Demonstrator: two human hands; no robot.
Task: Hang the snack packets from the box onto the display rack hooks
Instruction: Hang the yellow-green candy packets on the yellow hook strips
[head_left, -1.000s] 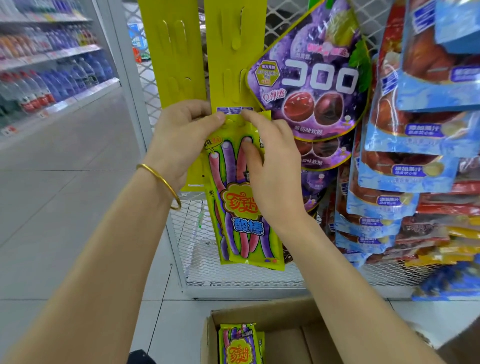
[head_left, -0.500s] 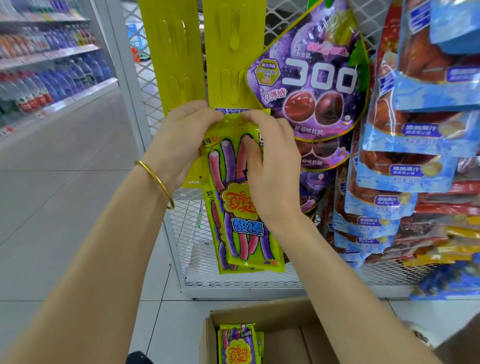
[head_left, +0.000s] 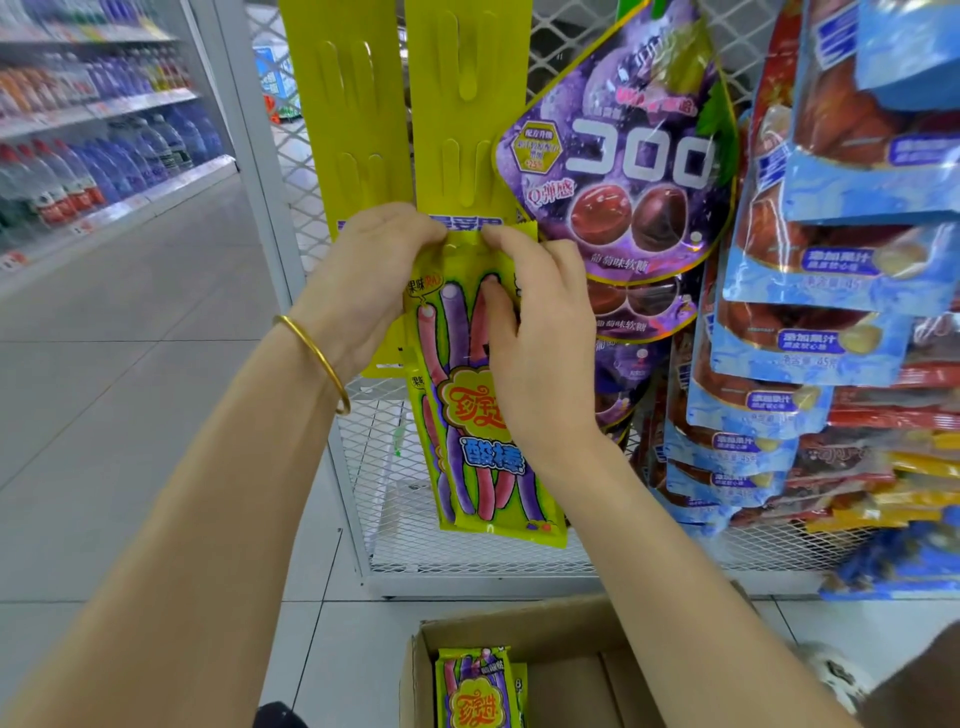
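Item: snack packet (head_left: 467, 415), held upright against the yellow hanging strip (head_left: 462, 130), its top edge just below a blue header already on the strip. Over the last second it has barely moved, and only my left hand's (head_left: 363, 280) fingers have curled tighter over the top corner, so I judge the hooking unfinished. Hands: left pinches the packet's top left corner; right hand (head_left: 540, 353) pinches the top right, thumb on the front face. More packets wait in the box (head_left: 571, 639) below.
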